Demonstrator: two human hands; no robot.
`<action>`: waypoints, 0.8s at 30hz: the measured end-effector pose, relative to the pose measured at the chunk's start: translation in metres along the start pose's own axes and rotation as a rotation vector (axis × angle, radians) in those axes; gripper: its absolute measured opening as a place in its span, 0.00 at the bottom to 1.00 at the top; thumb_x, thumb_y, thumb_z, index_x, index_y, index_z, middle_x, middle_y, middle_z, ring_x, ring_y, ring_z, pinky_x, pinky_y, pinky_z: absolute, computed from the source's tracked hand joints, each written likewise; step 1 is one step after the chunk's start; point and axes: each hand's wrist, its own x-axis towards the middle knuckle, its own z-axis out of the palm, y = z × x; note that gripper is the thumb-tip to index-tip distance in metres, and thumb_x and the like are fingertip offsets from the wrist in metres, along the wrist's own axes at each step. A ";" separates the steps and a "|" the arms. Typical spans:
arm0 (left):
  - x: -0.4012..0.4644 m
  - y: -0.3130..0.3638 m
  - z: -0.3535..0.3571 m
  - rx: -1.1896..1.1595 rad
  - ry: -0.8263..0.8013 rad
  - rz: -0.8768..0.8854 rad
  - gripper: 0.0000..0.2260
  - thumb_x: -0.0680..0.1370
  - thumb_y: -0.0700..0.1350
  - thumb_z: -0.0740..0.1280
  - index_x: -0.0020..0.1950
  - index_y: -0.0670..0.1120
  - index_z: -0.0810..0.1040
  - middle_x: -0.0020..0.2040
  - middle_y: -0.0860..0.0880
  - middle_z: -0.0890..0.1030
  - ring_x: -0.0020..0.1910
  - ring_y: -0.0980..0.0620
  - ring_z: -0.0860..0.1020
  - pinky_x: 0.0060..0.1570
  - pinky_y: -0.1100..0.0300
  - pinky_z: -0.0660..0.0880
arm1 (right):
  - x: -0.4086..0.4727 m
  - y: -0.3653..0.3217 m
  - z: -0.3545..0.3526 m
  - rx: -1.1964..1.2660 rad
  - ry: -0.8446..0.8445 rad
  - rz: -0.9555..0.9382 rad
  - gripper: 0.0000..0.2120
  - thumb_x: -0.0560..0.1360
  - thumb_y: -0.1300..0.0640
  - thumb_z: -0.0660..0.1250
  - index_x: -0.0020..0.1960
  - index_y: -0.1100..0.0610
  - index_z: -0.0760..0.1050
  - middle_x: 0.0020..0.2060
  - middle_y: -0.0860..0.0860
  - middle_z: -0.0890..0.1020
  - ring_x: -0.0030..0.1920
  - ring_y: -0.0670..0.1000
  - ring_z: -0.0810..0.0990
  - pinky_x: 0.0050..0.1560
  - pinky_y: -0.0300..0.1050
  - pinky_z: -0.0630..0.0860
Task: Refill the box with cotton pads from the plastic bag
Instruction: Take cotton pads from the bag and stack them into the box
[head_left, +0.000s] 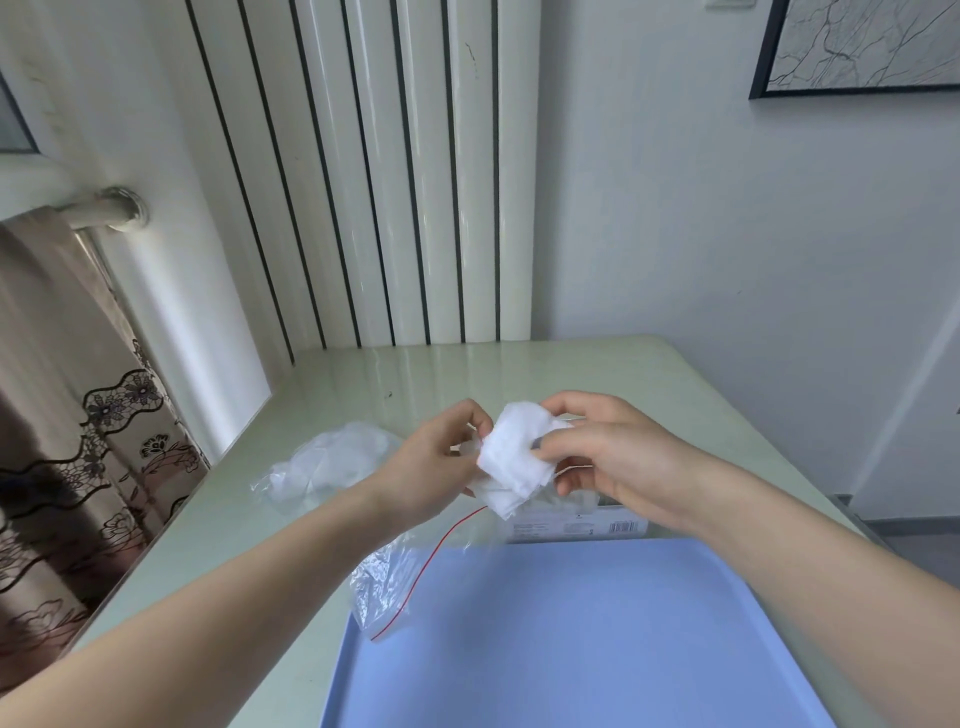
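Observation:
Both hands hold a loose stack of white cotton pads (515, 457) above the table. My left hand (436, 462) pinches the stack's left edge. My right hand (597, 454) grips its right side, thumb on top. Below them lies a clear plastic bag with a red zip line (400, 577), draped over the corner of the blue tray. The box (576, 525), clear with a barcode label, stands on the table behind the tray, mostly hidden under my right hand and the pads.
A blue tray (582, 639) fills the near table. A second crumpled clear plastic bag (332, 462) lies to the left. The pale green table (270, 525) ends at a patterned curtain on the left and a white radiator behind.

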 end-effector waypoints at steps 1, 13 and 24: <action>0.001 0.000 0.001 0.001 -0.015 0.011 0.04 0.77 0.31 0.62 0.49 0.38 0.73 0.45 0.37 0.77 0.37 0.51 0.75 0.35 0.66 0.75 | 0.002 0.000 0.001 -0.106 0.017 0.000 0.08 0.73 0.67 0.66 0.53 0.63 0.77 0.39 0.57 0.81 0.38 0.53 0.79 0.38 0.46 0.76; 0.001 0.003 -0.001 -0.203 -0.159 -0.038 0.12 0.75 0.29 0.61 0.55 0.39 0.77 0.45 0.40 0.77 0.43 0.46 0.79 0.48 0.57 0.79 | 0.010 0.009 0.000 -0.397 0.159 -0.075 0.14 0.70 0.65 0.70 0.53 0.52 0.79 0.48 0.51 0.82 0.33 0.49 0.80 0.40 0.44 0.78; 0.003 0.002 -0.001 -0.134 -0.099 -0.006 0.08 0.77 0.30 0.59 0.54 0.38 0.72 0.37 0.42 0.72 0.37 0.47 0.75 0.48 0.57 0.77 | 0.010 0.020 -0.004 -0.340 0.257 -0.073 0.09 0.70 0.66 0.71 0.46 0.54 0.80 0.40 0.49 0.82 0.37 0.50 0.79 0.44 0.48 0.77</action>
